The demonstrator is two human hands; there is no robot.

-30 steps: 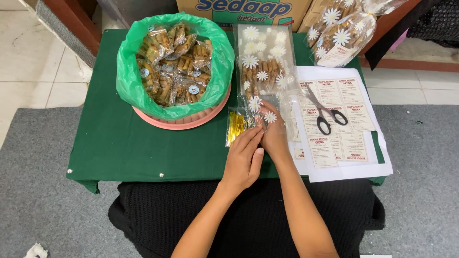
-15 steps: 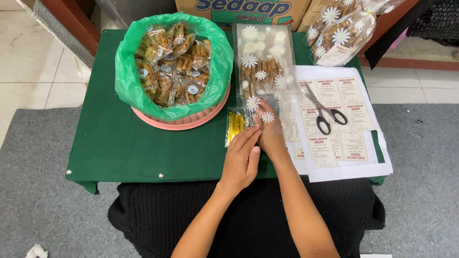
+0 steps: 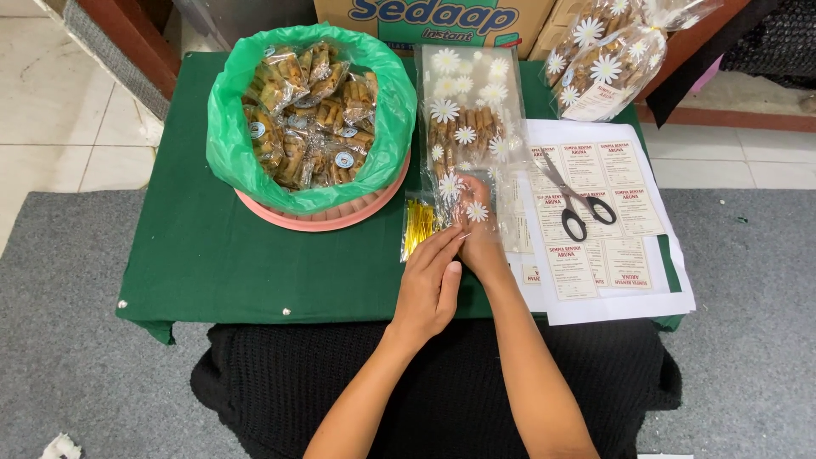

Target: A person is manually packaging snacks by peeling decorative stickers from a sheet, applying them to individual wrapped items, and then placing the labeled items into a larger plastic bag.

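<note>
From the head view, the left hand [image 3: 429, 285] and the right hand [image 3: 480, 242] meet at the near end of a clear daisy-print bag [image 3: 463, 127] that lies lengthwise on the green worktop [image 3: 212, 255], part-filled with brown snack sticks. Both hands are curled, their fingertips pressed together on the bag's mouth; the right seems to pinch the plastic edge, while the left's fingers lie flat against it, though the exact grip is hidden under the fingers. Just left of the hands sits a small packet of gold twist ties [image 3: 418, 228], touching the bag's edge. Beyond it a pink basin [image 3: 340, 217] lined with a green plastic bag [image 3: 229, 144] holds many small wrapped snack packs [image 3: 310, 110]. To the right lies a sheet of printed labels [image 3: 595, 246] with black-handled scissors [image 3: 574, 200] resting on it, partly over the bag's right side. Finished daisy bags [image 3: 608, 64] lean at the far right corner against a cardboard box [image 3: 442, 21]. Judging from this, the step in hand is gathering or flattening the bag's open end for closing. The next move would call for holding the mouth bunched with one hand while the other frees a single tie from the packet nearby, without letting the sticks slide out.
</note>
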